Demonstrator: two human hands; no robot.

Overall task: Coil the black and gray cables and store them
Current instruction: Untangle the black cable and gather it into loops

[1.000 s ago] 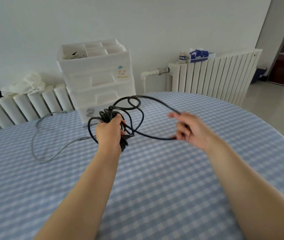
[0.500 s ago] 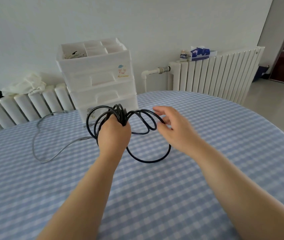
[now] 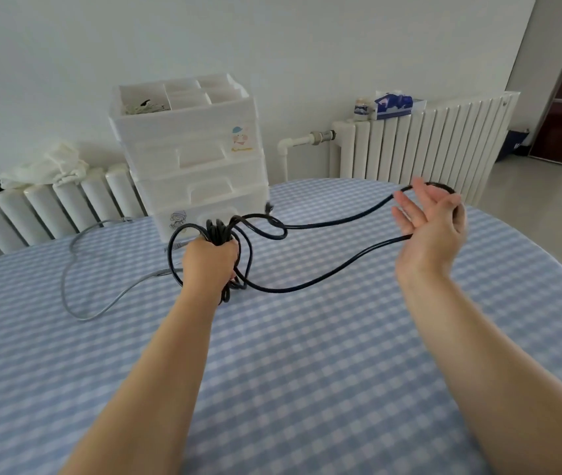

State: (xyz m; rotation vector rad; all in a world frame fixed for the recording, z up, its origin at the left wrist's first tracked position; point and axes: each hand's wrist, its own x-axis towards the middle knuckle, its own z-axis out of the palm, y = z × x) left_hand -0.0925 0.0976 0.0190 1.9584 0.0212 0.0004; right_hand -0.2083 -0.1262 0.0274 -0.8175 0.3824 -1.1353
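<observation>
Left hand (image 3: 211,260) fisted around bundled thin black cable (image 3: 324,223) at centre; right hand (image 3: 427,223) at three o'clock, palm up, fingers spread, loop draped behind. Thin gray cable (image 3: 67,289) slack on checked counter (image 3: 307,354), nine o'clock, far end hidden.

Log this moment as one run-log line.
left hand: grips black cable coils | right hand: open, loop draped | gray cable: loose on table
</observation>
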